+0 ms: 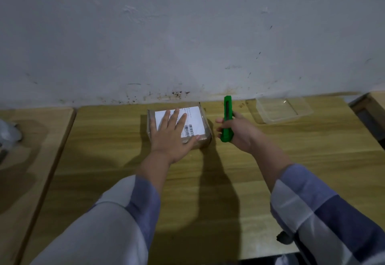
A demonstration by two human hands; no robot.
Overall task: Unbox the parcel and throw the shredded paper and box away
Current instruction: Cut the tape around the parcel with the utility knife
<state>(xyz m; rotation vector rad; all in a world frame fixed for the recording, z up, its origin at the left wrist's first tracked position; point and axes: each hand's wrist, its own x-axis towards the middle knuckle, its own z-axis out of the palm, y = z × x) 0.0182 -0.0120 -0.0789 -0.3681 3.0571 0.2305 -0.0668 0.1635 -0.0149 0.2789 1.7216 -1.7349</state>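
Note:
A small brown cardboard parcel (203, 123) with a white shipping label and a barcode lies closed on the wooden table (229, 171), near the wall. My left hand (171, 133) rests flat on top of it, fingers spread, covering much of the label. My right hand (237, 131), just right of the parcel, grips a green utility knife (227, 118) that points away from me toward the wall. I cannot tell whether the blade is out. No shredded paper is visible.
A clear shallow plastic tray (283, 109) sits at the back right by the wall. A second wooden table (25, 139) adjoins on the left, with a grey-white object (9, 133) at its edge. A dark gap and another surface (370, 106) lie far right.

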